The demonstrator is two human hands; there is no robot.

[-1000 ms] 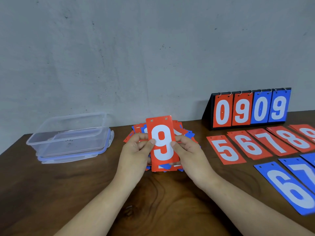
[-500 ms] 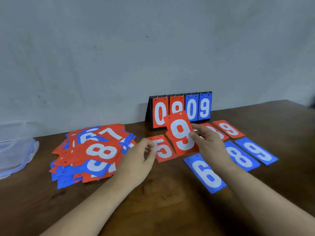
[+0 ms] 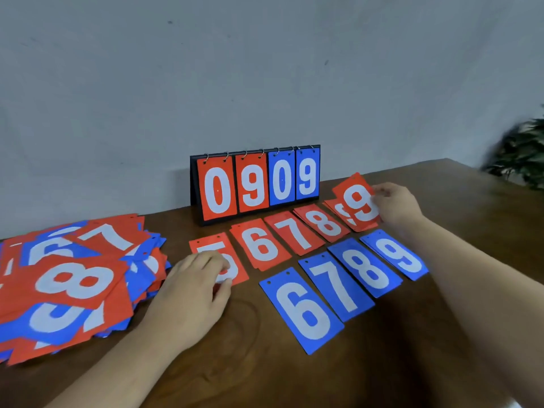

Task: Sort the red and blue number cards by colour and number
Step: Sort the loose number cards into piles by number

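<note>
My right hand (image 3: 396, 206) pinches a red 9 card (image 3: 357, 203) by its right edge, just above the red 9 pile (image 3: 341, 212) at the right end of the red row. That row reads red 5 (image 3: 232, 270), red 6 (image 3: 260, 245), red 7 (image 3: 295, 232), red 8 (image 3: 322, 222). In front lies a blue row: blue 6 (image 3: 304, 312), blue 7 (image 3: 335, 284), blue 8 (image 3: 365, 266), blue 9 (image 3: 396, 254). My left hand (image 3: 192, 293) hovers with loosely curled fingers over the red 5, holding nothing. A mixed unsorted pile (image 3: 73, 284) of red and blue cards sits at the left.
A black flip scoreboard (image 3: 256, 184) reading 0 9 0 9 stands at the back against the grey wall. A green plant (image 3: 521, 154) shows at the right edge. The wooden table (image 3: 265, 372) shows bare wood in front of the rows.
My right hand carried the red 9 card to the right, from over the red 5 and 6 to the red 9 pile. The view turned right; the clear container left the frame.
</note>
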